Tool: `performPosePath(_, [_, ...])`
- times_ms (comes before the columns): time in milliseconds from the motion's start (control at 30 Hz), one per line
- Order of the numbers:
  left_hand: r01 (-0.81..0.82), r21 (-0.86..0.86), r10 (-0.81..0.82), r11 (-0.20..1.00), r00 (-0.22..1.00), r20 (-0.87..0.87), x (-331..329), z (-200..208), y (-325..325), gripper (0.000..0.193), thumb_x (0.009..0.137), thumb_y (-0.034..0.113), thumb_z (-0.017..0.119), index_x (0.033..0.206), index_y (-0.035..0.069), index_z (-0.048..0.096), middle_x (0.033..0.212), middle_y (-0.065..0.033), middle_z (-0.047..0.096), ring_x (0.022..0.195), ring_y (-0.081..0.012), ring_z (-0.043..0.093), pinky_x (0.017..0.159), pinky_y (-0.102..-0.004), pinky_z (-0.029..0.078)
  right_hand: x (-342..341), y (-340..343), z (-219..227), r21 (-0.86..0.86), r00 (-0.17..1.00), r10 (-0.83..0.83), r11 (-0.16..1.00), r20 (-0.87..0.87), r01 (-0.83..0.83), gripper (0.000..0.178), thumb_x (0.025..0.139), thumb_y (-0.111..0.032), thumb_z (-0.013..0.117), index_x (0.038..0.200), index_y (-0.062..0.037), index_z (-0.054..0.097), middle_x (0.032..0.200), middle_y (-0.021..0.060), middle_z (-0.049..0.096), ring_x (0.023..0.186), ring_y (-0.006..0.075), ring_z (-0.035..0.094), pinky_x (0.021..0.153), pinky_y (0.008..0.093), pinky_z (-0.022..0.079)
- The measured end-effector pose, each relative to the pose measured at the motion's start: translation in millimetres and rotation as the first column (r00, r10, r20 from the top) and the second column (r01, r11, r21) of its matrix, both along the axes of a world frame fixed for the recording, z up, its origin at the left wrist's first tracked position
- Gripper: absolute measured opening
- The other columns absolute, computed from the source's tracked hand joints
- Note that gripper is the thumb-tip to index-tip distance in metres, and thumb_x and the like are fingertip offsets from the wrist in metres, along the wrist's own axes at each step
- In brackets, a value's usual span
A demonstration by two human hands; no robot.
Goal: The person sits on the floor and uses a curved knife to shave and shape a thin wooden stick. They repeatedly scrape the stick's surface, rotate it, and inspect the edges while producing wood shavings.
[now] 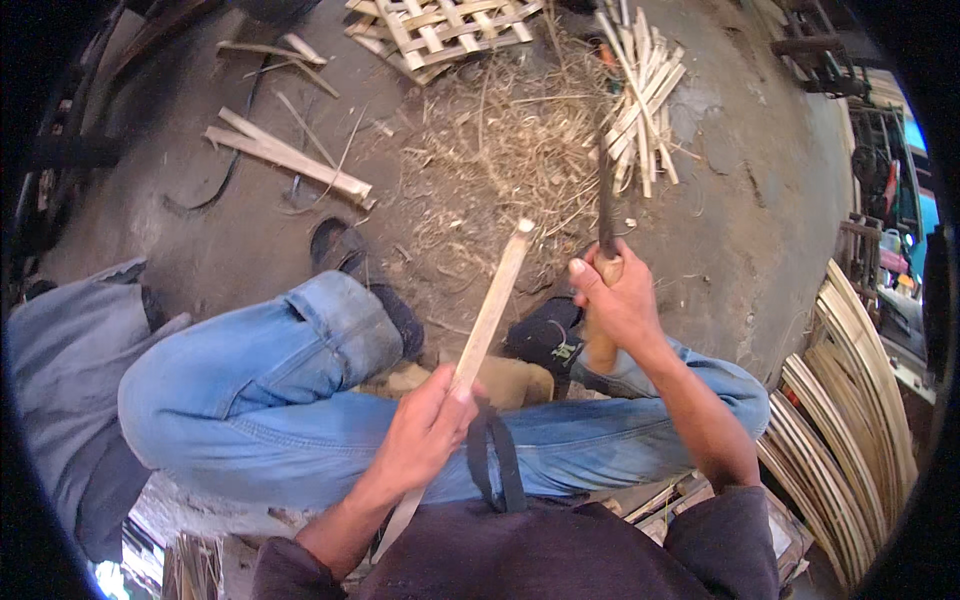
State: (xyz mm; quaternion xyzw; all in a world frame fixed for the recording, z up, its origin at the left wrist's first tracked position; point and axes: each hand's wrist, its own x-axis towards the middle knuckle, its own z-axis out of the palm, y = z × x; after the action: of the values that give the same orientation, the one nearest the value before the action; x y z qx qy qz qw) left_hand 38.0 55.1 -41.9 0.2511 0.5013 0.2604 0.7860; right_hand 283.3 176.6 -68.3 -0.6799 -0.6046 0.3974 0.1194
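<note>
My left hand (425, 422) is closed around a pale bamboo strip (495, 295). The strip slants away from me over my lap, its far end up near the shavings and its near end beside my shirt. To the right, my right hand (622, 302) grips a long knife (606, 190) by its wooden handle. The dark, narrow blade points away from me, apart from the strip. Between my legs sits a light brown block (527, 386), partly hidden by my left hand and the strip.
Curly shavings (505, 150) cover the floor ahead. Beyond them lies a woven bamboo lattice (450, 30), with a pile of split strips (645, 100) to its right. Loose bamboo pieces (290, 160) lie at left. Long curved strips (845, 400) are stacked at right; grey cloth (75, 370) lies left.
</note>
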Motion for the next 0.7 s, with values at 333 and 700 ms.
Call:
performPosePath(333, [-0.008, -0.044, 0.004, 0.999, 0.996, -0.092, -19, 34, -12, 0.024, 0.103, 0.018, 0.041, 0.114, 0.000, 0.053, 0.074, -0.0031, 0.057, 0.061, -0.0105, 0.054, 0.057, -0.0266, 0.046, -50, 58, 22, 0.002, 0.850, -0.269, 0.953, -0.452, 0.303, 0.026, 0.081, -0.014, 0.076, 0.097, -0.0038, 0.058, 0.076, 0.0004, 0.061, 0.065, 0.0115, 0.060, 0.058, 0.0264, 0.049])
performPosePath(700, [-0.006, -0.017, 0.003, 1.000, 0.988, -0.153, -20, 28, -13, 0.022, 0.103, 0.019, 0.043, 0.107, 0.000, 0.055, 0.067, -0.0008, 0.050, 0.055, -0.0066, 0.045, 0.050, -0.0238, 0.037, 11, -7, 35, 0.294, 0.830, 0.264, 0.847, 0.491, -0.443, 0.019, 0.072, -0.019, 0.067, 0.083, -0.0094, 0.055, 0.067, 0.0080, 0.058, 0.062, 0.0255, 0.066, 0.052, 0.0416, 0.051])
